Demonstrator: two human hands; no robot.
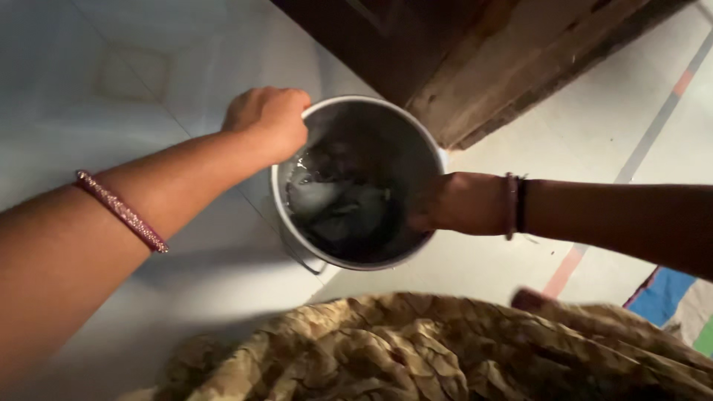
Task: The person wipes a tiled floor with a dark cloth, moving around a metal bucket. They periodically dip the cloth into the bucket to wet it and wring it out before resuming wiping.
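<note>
Nearest to us lies a crumpled patterned cloth (445, 349) in tan and brown, spread just below the pot (355, 111) across the bottom of the view. We take the pot as our landmark: a round metal vessel standing on the pale tiled floor (148, 89), holding water and something dark and wet (we cannot tell what it is). Our left hand (269, 119) is closed over the pot's upper-left rim, fingers curled around the edge. Our right hand (453, 202) reaches in from the right and dips over the pot's right rim; its fingers are hidden inside, so we cannot tell whether it is open or gripping anything. A beaded pink bangle (122, 212) sits on the left forearm, well left of the pot, and dark bands (515, 204) circle the right wrist, just right of the pot. Dark wooden furniture (475, 52) stands behind the pot, close to its far rim. Some blue fabric (661, 293) lies far right of the pot.
</note>
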